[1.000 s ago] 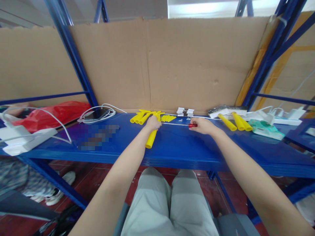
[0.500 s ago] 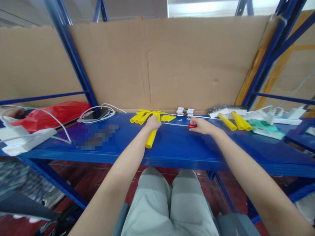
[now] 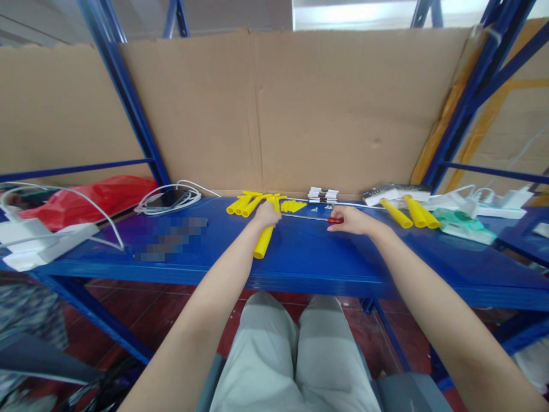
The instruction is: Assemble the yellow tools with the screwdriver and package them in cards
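Observation:
My left hand (image 3: 266, 214) is closed around a yellow tube-shaped piece (image 3: 263, 243), whose hollow round end points toward me. Its far end has thin yellow arms sticking out. In my right hand (image 3: 348, 220) is the red handle of a screwdriver (image 3: 334, 220). The thin metal shaft runs left to the yellow piece beside my left hand; where its tip meets the piece is too small to tell. Similar yellow tubes (image 3: 245, 205) lie just left of my left hand. Small flat yellow parts (image 3: 294, 206) and tiny screws (image 3: 315, 209) lie between and behind my hands.
White small boxes or clips (image 3: 322, 195) stand by the cardboard wall (image 3: 321, 114). More yellow tubes (image 3: 414, 212), a green-and-white packet (image 3: 467, 226) and a power strip (image 3: 500, 212) lie right. Left are a coiled white cable (image 3: 167, 200), red bag (image 3: 94, 200) and white adapters (image 3: 43, 240).
The fingers of my right hand have shifted slightly on the red screwdriver handle. My left hand and the yellow tube stay in place.

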Tool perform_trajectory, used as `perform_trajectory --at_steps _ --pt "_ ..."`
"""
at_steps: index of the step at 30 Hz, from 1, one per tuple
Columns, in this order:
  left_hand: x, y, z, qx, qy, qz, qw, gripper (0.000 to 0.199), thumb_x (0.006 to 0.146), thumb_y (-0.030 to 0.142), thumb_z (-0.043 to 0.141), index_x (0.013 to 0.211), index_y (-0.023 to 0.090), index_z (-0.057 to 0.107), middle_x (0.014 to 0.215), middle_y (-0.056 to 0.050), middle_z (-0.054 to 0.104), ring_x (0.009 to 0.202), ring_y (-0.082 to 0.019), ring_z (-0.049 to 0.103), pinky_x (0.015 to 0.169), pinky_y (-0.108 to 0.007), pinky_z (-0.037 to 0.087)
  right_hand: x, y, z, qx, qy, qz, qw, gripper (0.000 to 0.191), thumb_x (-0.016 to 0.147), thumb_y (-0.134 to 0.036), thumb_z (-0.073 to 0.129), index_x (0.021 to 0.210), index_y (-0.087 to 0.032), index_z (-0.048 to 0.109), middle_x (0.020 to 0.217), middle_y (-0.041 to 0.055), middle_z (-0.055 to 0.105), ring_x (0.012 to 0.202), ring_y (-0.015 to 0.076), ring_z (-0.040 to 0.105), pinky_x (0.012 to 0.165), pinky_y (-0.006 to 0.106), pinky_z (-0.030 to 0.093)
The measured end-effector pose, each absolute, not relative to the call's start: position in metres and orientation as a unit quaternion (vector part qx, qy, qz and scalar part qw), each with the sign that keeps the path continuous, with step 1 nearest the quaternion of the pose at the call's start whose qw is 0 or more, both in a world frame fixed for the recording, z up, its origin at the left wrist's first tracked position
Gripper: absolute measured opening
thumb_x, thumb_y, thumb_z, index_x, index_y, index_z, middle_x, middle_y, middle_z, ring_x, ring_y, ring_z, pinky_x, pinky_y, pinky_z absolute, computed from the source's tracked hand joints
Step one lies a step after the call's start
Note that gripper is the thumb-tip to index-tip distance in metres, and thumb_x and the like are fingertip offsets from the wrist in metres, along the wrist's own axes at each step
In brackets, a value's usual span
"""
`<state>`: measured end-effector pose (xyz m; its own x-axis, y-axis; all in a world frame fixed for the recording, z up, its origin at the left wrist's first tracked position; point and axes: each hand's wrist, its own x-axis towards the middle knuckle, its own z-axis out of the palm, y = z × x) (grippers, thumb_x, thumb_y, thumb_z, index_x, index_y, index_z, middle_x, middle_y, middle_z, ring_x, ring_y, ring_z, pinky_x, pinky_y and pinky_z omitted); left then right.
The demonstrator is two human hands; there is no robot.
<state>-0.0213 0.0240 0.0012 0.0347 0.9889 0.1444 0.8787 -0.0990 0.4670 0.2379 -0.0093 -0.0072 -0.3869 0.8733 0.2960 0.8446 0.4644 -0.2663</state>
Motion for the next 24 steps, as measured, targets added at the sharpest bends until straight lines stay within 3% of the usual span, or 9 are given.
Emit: perform_trajectory --at_steps 4,13,20,24 --pt "-0.0213 0.025 0.0001 0.717 0.649 0.219 0.13 0.021 0.077 0.007 0.052 0.089 0.006 0.068 0.09 -0.017 0.074 0.071 -0.021 0.071 0.065 -0.027 0.054 0.2391 -0.0102 -0.0068 -0.52 -0.828 0.015 0.208 0.012 0.074 -0.026 0.062 0.07 -0.021 0.052 0.068 0.0012 0.062 0.064 0.0162 0.056 0.06 0.025 0.039" --pt "-0.0205 0.0229 0.002 0.713 0.655 0.214 0.132 0.022 0.078 0.008 0.051 0.091 0.006 0.069 0.092 -0.017 0.074 0.074 -0.021 0.071 0.062 -0.024 0.053 0.2393 -0.0103 -0.0041 -0.518 -0.843 0.023 0.141 0.022 0.081 -0.035 0.053 0.066 -0.02 0.056 0.064 0.0032 0.061 0.059 0.0163 0.054 0.057 0.027 0.037" --pt "-0.0196 0.0224 0.0032 0.704 0.665 0.209 0.137 0.019 0.076 0.009 0.053 0.084 0.005 0.07 0.087 -0.019 0.073 0.076 -0.024 0.071 0.06 -0.025 0.052 0.2408 -0.0091 -0.0076 -0.519 -0.83 0.044 0.199 0.02 0.07 -0.034 0.065 0.071 -0.022 0.048 0.066 0.0007 0.059 0.063 0.0162 0.052 0.057 0.026 0.037" --pt "-0.02 0.0234 0.0019 0.704 0.663 0.212 0.139 0.018 0.076 0.009 0.054 0.086 0.005 0.069 0.089 -0.019 0.073 0.075 -0.023 0.071 0.061 -0.025 0.052 0.2416 -0.0107 -0.0066 -0.501 -0.839 0.046 0.208 0.02 0.074 -0.036 0.061 0.067 -0.022 0.047 0.062 -0.0002 0.057 0.062 0.0159 0.051 0.057 0.026 0.037"
